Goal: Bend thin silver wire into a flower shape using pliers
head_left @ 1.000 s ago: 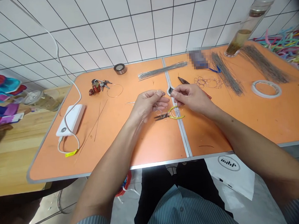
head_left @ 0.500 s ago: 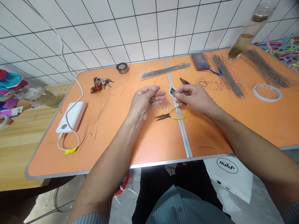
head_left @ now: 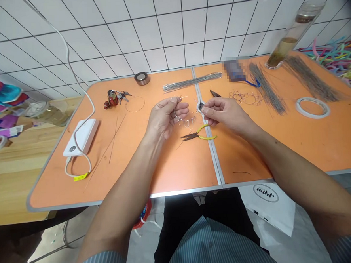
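Observation:
Both my hands hover over the middle of the orange table [head_left: 166, 167]. My left hand [head_left: 164, 118] is closed, pinching one side of a thin looped wire piece [head_left: 188, 120]. My right hand [head_left: 223, 112] is also closed, pinching the other side of the same wire piece near the table's centre seam. Yellow-handled pliers [head_left: 198, 136] lie on the table just below the hands, untouched.
A bundle of straight wires [head_left: 192, 82], a tape roll [head_left: 141, 78], keys [head_left: 114, 99], a wire ring [head_left: 135, 104] and a white power bank [head_left: 80, 137] with cable lie left. Right: finished wire loops [head_left: 246, 98], dark wire bundles [head_left: 266, 88], white tape ring [head_left: 312, 107], glass tube [head_left: 288, 37].
Both hands stayed together over the seam, turning the wire piece slightly; the left hand's fingers shifted along the wire. The view drifted a little.

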A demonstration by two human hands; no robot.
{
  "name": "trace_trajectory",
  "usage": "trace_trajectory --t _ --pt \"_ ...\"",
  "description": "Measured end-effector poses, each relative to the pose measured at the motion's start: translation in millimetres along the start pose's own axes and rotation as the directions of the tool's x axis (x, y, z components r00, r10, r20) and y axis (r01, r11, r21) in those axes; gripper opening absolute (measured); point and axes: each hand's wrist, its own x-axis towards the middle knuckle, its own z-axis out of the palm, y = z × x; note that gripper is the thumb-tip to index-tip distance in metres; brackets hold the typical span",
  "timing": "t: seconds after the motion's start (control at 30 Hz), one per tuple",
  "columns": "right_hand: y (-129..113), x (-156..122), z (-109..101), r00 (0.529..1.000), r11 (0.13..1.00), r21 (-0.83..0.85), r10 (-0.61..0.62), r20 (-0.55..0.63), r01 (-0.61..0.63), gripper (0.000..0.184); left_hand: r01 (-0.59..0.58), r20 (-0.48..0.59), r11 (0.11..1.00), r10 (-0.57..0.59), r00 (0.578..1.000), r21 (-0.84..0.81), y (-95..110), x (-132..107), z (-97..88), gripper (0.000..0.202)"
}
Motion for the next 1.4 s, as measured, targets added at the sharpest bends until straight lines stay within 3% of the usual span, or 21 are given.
trace_trajectory --t 0.2,0.37,0.77,1.17,1.4 --pt "2 1 1 0.998 0.996 0.058 0.061 0.013 -0.062 0.035 -0.075 -0.018 0.997 0.076 0.997 0.035 -4 -1 -0.1 0.032" --pt "11 5 3 0.994 0.985 0.142 0.086 0.073 -0.095 0.036 -0.133 -0.062 0.991 0.133 0.989 0.003 -5 0 0.7 0.029" --pt "11 1 4 0.996 0.987 0.150 0.040 0.076 -0.051 0.017 0.015 -0.071 0.989 -0.025 0.997 -0.146 1 0 2.4 0.011" --pt "9 2 7 0.983 0.923 0.343 0.146 0.114 -0.176 0.035 -0.029 -0.071 0.997 0.023 0.997 -0.071 2 -5 6.4 0.023" --pt "7 2 5 0.996 0.947 0.308 0.091 0.027 -0.095 0.032 0.001 -0.063 0.991 -0.009 0.998 -0.132 1 -1 2.9 0.017"
